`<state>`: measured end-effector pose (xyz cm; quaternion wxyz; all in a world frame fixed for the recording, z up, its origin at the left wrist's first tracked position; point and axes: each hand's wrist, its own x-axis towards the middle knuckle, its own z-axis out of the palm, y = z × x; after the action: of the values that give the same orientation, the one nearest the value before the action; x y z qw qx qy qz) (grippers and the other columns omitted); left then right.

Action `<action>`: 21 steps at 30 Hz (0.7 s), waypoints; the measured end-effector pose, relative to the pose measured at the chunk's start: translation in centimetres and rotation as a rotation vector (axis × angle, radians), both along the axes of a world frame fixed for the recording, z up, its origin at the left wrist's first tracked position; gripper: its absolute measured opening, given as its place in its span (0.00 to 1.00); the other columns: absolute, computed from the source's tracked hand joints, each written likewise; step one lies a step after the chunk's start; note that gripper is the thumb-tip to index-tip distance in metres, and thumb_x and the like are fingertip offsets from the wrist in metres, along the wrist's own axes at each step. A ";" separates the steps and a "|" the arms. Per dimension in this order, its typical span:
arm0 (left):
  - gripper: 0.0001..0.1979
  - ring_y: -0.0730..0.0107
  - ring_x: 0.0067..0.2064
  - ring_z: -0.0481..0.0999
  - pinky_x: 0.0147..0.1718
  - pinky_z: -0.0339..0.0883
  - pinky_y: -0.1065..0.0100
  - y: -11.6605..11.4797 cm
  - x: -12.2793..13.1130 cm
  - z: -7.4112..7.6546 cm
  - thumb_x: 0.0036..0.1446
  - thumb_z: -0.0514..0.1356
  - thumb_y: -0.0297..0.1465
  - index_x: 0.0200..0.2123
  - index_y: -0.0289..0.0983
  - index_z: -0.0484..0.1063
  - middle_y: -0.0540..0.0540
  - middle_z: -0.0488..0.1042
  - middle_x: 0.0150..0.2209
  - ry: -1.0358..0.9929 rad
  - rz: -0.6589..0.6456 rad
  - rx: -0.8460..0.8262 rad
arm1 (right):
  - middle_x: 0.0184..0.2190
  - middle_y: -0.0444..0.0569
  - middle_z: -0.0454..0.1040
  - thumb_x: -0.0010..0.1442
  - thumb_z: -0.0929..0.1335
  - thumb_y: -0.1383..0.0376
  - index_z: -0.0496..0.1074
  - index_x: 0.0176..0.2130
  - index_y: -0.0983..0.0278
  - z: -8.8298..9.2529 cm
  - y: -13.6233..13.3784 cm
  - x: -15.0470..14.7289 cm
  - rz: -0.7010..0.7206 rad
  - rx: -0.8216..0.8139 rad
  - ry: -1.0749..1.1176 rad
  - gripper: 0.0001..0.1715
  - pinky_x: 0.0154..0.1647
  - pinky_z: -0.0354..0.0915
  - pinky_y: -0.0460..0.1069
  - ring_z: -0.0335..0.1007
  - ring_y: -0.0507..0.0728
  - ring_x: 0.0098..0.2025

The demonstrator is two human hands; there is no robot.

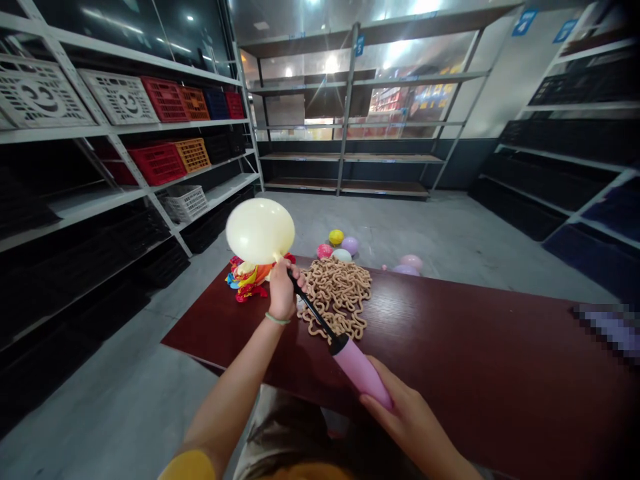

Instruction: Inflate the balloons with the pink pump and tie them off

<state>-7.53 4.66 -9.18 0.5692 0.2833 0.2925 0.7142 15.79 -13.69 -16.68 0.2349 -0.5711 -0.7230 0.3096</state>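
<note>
My left hand (283,290) is closed around the neck of a pale yellow balloon (260,231) where it meets the black nozzle of a hand pump. The balloon is inflated and floats above the far left end of a dark red table (450,353). My right hand (407,417) grips the pink barrel of the pump (357,367) near the table's front edge; the black rod is pulled out toward the balloon.
A heap of uninflated coloured balloons (247,280) and a tan pile of linked clips (340,293) lie on the table. Several inflated balloons (345,247) sit on the grey floor beyond. Metal shelves with crates line the left, back and right walls.
</note>
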 end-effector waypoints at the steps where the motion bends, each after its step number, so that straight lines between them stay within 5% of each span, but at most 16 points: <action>1: 0.11 0.79 0.16 0.59 0.14 0.55 0.77 0.3 -0.4 0.2 0.63 0.57 0.37 0.31 0.39 0.60 0.57 0.59 0.20 -0.006 0.008 0.000 | 0.64 0.53 0.66 0.64 0.66 0.49 0.63 0.66 0.63 -0.1 -0.3 0.4 0.001 -0.004 -0.008 0.38 0.65 0.61 0.55 0.65 0.63 0.64; 6: 0.12 0.79 0.16 0.59 0.15 0.53 0.78 0.5 -0.8 -0.1 0.63 0.57 0.37 0.30 0.39 0.59 0.57 0.59 0.20 -0.018 0.052 -0.011 | 0.62 0.54 0.70 0.64 0.65 0.48 0.66 0.64 0.62 -0.3 -0.4 0.3 -0.029 -0.033 -0.028 0.36 0.62 0.65 0.57 0.69 0.65 0.61; 15: 0.13 0.79 0.16 0.59 0.14 0.54 0.77 -2.8 2.0 -2.1 0.62 0.57 0.39 0.30 0.39 0.59 0.56 0.59 0.20 0.004 -0.001 -0.090 | 0.61 0.52 0.71 0.66 0.63 0.52 0.59 0.68 0.57 1.9 4.3 -4.9 -0.011 -0.021 0.065 0.35 0.57 0.68 0.58 0.70 0.65 0.60; 21: 0.13 0.78 0.15 0.60 0.13 0.54 0.76 -1.9 0.6 -0.9 0.63 0.55 0.39 0.30 0.39 0.59 0.56 0.61 0.19 0.057 -0.004 -0.059 | 0.64 0.53 0.67 0.65 0.64 0.52 0.59 0.68 0.61 1.4 3.4 -4.6 0.022 0.014 0.053 0.37 0.62 0.64 0.55 0.64 0.63 0.64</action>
<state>-6.88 2.74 -10.08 0.5702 0.2871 0.3292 0.6957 11.21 -10.32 -15.26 0.2544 -0.5531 -0.7250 0.3221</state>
